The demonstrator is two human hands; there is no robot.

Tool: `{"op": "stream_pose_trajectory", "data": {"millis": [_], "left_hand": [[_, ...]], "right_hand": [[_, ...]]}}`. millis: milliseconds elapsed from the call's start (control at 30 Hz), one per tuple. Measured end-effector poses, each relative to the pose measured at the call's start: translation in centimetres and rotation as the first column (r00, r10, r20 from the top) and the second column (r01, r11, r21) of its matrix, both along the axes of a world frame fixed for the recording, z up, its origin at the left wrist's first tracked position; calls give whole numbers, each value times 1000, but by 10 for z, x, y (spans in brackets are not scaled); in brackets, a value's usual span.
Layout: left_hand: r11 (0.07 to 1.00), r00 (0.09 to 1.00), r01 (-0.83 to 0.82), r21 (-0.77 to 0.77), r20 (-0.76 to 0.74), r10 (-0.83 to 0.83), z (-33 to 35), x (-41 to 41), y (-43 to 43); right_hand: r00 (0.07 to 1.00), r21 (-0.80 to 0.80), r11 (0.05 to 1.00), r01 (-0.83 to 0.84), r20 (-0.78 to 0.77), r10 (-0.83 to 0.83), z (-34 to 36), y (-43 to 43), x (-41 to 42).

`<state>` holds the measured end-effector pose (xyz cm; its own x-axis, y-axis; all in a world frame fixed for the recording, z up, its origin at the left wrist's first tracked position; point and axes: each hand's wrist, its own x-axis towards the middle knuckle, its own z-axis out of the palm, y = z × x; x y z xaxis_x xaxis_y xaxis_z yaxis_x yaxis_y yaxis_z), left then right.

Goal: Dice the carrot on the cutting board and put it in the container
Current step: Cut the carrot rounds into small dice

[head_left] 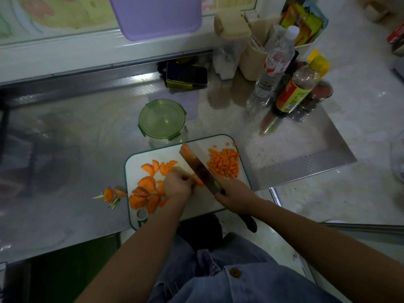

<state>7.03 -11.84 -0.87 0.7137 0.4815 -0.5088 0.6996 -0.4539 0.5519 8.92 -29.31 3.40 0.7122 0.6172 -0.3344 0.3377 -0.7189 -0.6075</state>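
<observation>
- On the near middle of the cutting board [203, 201], the left hand [178, 184] holds a carrot piece [198, 180] down with curled fingers, its fingertips just beside the blade.
- At the board's near right edge, the right hand [235, 194] is wrapped round the handle of a cleaver [196, 165]. The black handle end sticks out toward the person, past the counter edge.
- The cleaver's wide blade runs from the right hand toward the far left and lies against the held carrot piece. Whether its edge touches the board cannot be told.
- Right of the blade, a heap of diced carrot [224, 163] lies in the board's far right corner, with a few cubes scattered just beyond it.
- Left of the left hand, uncut carrot slices [148, 190] lie in loose, overlapping groups over the board's left half.
- Off the board's left edge, carrot ends [108, 194] with green stalks lie on the steel counter [76, 132].
- Just beyond the board's far edge stands the container [162, 121], clear-walled, with its green lid on.
- Farther back lies a dark phone [185, 73]. To the far right stand several bottles [299, 86], close together.
</observation>
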Motion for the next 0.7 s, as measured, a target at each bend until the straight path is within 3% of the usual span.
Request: {"op": "stream_pose_trajectory", "data": {"millis": [133,200,333,433,700], "left_hand": [[981,982,110,161,138,-133,5,-5,9],[936,920,256,243,235,-313,6,-6,14],[679,705,571,462,149,-694,6,1,9],[551,652,616,563,28,-758,12,7,2],[462,566,685,564,-11,-824,14,12,3]], "right_hand": [[987,107,984,141,-91,-131,1,-7,4],[972,96,973,209,-133,-196,1,-10,5],[949,81,959,271,-187,-252,1,-15,4],[955,92,962,258,-178,-239,5,-15,1],[954,47,965,259,-169,-248,5,-18,-1]]}}
